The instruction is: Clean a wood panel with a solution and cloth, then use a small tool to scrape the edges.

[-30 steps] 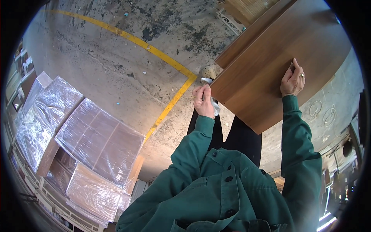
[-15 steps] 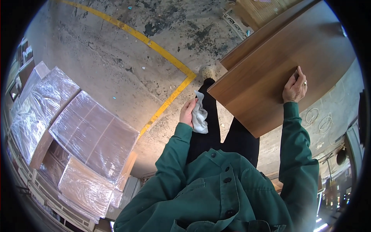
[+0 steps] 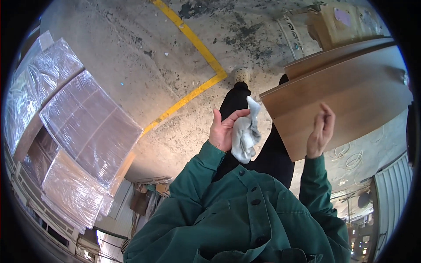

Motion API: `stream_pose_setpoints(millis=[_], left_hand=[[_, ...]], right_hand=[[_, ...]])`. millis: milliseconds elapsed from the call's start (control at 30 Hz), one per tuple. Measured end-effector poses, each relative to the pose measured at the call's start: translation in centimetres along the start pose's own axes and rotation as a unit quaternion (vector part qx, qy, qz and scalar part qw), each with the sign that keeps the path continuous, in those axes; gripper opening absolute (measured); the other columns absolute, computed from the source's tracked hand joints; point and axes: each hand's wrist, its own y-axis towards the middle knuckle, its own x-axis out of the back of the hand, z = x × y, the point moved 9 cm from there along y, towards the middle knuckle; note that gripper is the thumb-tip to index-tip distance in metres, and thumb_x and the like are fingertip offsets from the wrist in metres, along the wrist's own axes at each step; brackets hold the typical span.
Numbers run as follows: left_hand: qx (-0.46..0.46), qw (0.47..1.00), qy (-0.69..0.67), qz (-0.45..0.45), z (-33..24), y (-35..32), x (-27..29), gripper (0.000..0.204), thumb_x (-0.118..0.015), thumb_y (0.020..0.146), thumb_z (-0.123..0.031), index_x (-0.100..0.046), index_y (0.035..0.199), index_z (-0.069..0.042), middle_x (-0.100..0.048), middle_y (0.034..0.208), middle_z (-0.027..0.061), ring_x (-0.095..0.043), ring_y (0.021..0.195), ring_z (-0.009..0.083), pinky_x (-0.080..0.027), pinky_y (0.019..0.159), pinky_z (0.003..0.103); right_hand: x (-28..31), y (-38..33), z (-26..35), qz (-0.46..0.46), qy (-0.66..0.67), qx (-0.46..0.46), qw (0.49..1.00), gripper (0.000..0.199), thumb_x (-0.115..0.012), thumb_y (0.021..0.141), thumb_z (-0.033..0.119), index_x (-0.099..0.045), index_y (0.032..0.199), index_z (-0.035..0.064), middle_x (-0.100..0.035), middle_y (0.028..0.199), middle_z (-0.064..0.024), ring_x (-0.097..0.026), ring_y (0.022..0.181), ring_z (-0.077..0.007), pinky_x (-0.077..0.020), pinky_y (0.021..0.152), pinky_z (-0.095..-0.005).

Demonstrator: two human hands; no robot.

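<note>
My left hand (image 3: 226,130) has its thumb raised apart, while its fingers hold a crumpled white-grey rag (image 3: 245,136) that hangs over my lap. On the right, my right hand (image 3: 320,133) hovers near the lower part of a brown wood-finish panel (image 3: 351,85). Its fingers point up and are partly stretched, with nothing visible in them; slight motion blur softens the tips. Behind that panel, a second brown panel edge (image 3: 302,66) runs alongside.
Plastic-wrapped cartons (image 3: 85,125) are stacked at the left. A yellow line (image 3: 188,37) crosses the worn concrete floor (image 3: 136,52). A cardboard box (image 3: 340,33) stands beyond the panels; loops of cord (image 3: 354,160) lie on the floor at right.
My right hand has come off the panel's middle, toward me, and its fingers have loosened. My left hand has moved right with the rag, its thumb now lifted. The view has turned.
</note>
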Motion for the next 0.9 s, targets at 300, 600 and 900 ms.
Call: stream_pose_setpoints(millis=[300,600,900], left_hand=[[0.073,0.969,-0.169,0.163,0.6,-1.6,-3.3,0.107,-0.025,0.071,-0.083,-0.03,0.134,0.004,-0.041,0.131,0.0193,-0.043,0.119,0.0308,-0.034,0.1,0.044],[0.033,0.997,-0.02,0.062,0.7,-1.4,0.7,0.077,-0.038,0.083,-0.063,-0.044,0.122,0.004,-0.048,0.121,0.0158,-0.052,0.106,0.0255,-0.043,0.091,0.039],[-0.098,0.694,0.7,-0.137,4.3,2.4,0.2,0.057,-0.069,0.065,-0.058,-0.067,0.094,-0.008,-0.051,0.101,0.011,-0.06,0.084,0.0261,-0.05,0.073,0.034]], right_hand=[[-7.1,-3.2,3.3,0.105,-0.044,-0.008,0.993,0.015,-0.051,0.091,0.013,-0.06,0.094,0.0009,-0.06,0.082,-0.0054,-0.053,0.08,-0.0117,-0.0408,0.074,-0.0229],[-9.9,-0.1,7.2,0.177,-0.232,0.153,0.944,0.014,-0.06,0.077,0.005,-0.063,0.091,0.0066,-0.049,0.068,-0.0062,-0.052,0.063,-0.0182,-0.0409,0.057,-0.0269],[-16.4,2.3,6.3,0.419,-0.431,0.356,0.715,0.013,-0.063,0.067,0.013,-0.065,0.08,0.012,-0.057,0.077,-0.0022,-0.059,0.071,-0.025,-0.0458,0.06,-0.0381]])
